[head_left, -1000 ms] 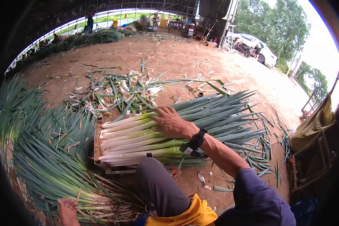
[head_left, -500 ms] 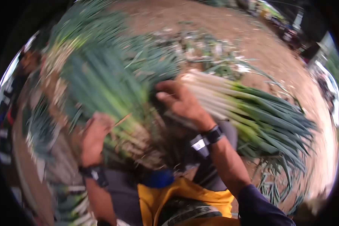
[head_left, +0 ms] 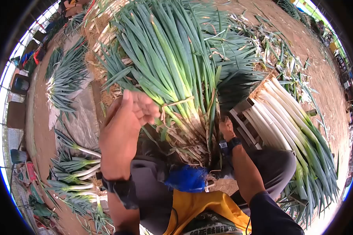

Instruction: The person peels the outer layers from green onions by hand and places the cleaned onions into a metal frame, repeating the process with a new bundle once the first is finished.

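Observation:
A big bundle of long green onions (head_left: 164, 66) stands in front of me, leaves fanned away and muddy roots toward my lap. A straw-coloured tie (head_left: 178, 102) crosses it above the roots. Just left of the tie is my left hand (head_left: 125, 125), thumb raised and fingers loosely curled apart, with nothing in it. My right hand (head_left: 226, 127) is low on the bundle's right side, fingers closed; what they hold, if anything, is hidden. Beside it, a metal rack (head_left: 245, 121) bears a pile of peeled green onions (head_left: 278, 113) with clean white stalks.
More green onions (head_left: 68, 78) lie on a sheet at the left, with peeled ones (head_left: 82, 176) nearer my left knee. Leaf scraps (head_left: 286, 66) litter the dirt floor (head_left: 321, 86) at the right. A blue cloth-like thing (head_left: 187, 178) sits between my legs.
My view has swung left and steadied. My left hand has risen beside the tie, and my right hand has moved down from the leaves toward the bundle's lower right side.

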The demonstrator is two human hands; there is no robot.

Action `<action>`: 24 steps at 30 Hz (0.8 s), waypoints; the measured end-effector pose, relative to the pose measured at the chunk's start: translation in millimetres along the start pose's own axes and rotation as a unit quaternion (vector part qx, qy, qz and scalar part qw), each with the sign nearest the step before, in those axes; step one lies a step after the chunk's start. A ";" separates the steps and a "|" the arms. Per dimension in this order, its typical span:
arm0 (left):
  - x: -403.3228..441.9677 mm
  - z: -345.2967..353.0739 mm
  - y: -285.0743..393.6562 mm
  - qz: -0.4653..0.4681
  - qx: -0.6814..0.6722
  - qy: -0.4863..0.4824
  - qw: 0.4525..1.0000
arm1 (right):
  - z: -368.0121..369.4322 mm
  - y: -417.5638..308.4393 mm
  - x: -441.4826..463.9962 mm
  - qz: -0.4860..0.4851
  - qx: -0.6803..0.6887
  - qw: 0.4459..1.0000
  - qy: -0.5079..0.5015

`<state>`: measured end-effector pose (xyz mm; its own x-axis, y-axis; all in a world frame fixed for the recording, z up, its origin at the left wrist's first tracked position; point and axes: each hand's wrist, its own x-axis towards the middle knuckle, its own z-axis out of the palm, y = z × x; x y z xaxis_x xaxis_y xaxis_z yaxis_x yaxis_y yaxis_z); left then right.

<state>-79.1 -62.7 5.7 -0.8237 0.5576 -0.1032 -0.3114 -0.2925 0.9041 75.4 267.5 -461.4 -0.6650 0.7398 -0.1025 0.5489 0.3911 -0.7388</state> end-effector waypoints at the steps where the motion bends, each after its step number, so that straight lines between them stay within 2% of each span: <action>1: -0.9 -1.6 0.6 -0.001 -0.007 0.001 1.000 | -9.8 -13.3 -0.6 0.057 -0.038 0.998 -0.011; 6: 1.2 1.6 0.2 -0.007 0.014 0.019 1.000 | -6.5 -52.8 18.7 0.074 0.047 0.996 -0.012; 9: 3.4 6.8 -1.8 -0.005 -0.011 0.056 0.998 | -9.6 -75.4 14.0 0.036 0.196 0.980 -0.003; 12: 6.2 1.7 -5.7 -0.001 -0.001 0.053 0.999 | -23.1 -108.2 -8.8 -0.033 0.381 0.924 -0.016; 13: 7.2 1.7 -7.0 0.002 -0.003 0.047 0.999 | -33.4 -119.1 -13.3 0.096 0.420 0.898 -0.089; 15: 10.2 3.2 -11.1 0.011 -0.006 0.018 1.000 | -39.3 -143.3 -20.0 0.009 0.409 0.912 -0.024; 16: 11.3 -0.1 -13.8 0.004 -0.005 0.002 1.000 | -42.6 -155.5 -21.8 -0.010 0.353 0.935 0.005; 17: 13.3 -4.7 -16.6 -0.002 -0.003 -0.014 1.000 | -69.9 -192.3 -34.8 -0.002 0.400 0.917 -0.014; 19: 18.4 -3.8 -21.8 -0.012 0.009 -0.037 0.999 | -91.7 -239.9 -42.7 -0.058 0.391 0.918 0.035; 21: 22.3 2.7 -26.1 -0.019 0.031 -0.050 0.998 | -101.7 -263.6 -54.4 -0.088 0.292 0.950 0.067; 23: 28.5 5.5 -31.8 -0.042 0.069 -0.074 0.994 | -137.8 -300.5 -86.3 -0.074 0.228 0.970 0.033; 24: 28.0 13.5 -34.5 -0.047 0.089 -0.066 0.993 | -142.7 -308.9 -101.8 -0.089 0.257 0.962 0.031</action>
<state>-85.0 -26.4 -22.9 -0.7214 0.6768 -0.1467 -0.2865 -0.0988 0.9530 45.8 149.4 -127.6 -0.6858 0.7229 0.0841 0.0955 0.2041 -0.9743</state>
